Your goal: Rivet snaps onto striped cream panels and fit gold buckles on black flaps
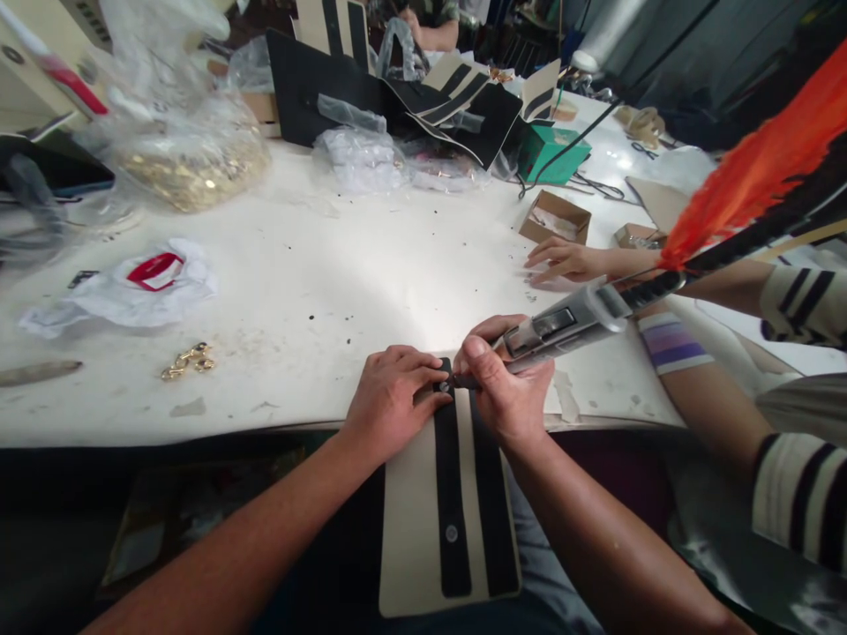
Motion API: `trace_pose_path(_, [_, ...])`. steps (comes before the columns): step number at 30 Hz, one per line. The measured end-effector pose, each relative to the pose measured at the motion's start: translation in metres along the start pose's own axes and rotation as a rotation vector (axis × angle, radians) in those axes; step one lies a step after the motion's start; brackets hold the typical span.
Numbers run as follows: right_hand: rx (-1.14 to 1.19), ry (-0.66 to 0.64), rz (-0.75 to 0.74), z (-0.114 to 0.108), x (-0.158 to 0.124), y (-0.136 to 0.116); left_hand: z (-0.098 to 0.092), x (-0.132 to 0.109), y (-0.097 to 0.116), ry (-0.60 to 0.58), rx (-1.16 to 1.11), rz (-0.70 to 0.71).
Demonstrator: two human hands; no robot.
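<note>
A beige panel with black strips lies over my lap, its far end on the table's edge. My left hand grips the far end of the black strip, thumb and fingertips around a small round metal fastener. A second round fastener sits lower on the same strip. My right hand is wrapped around a grey electric screwdriver, tilted up to the right. Its dark tip points left, close to the fastener by my left fingers; whether it touches is unclear.
A co-worker's hand rests on the table at right, near a small cardboard box. Orange feathery material runs along the tool's cord. Gold clasps, a white cloth and a bag of gold parts are at left.
</note>
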State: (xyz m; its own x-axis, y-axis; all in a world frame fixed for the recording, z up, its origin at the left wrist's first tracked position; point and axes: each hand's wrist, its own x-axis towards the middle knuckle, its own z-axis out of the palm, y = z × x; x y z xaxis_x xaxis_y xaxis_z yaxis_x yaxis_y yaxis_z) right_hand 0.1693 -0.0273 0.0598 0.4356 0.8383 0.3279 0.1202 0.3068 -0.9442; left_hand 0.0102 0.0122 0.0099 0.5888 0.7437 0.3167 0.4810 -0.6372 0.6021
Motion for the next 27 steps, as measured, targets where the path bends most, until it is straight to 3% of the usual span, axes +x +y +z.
trace_pose_path(15, [-0.042,-0.146,-0.045,0.000,0.007,-0.005,0.001,-0.001,-0.001,0.000,-0.018,0.007])
trace_pose_path(21, [-0.042,-0.285,-0.091,0.000,0.008,-0.012,0.002,-0.003,-0.002,0.024,0.009,0.032])
trace_pose_path(27, [-0.118,-0.416,-0.040,-0.001,0.013,-0.007,0.004,-0.002,-0.003,0.003,0.042,0.029])
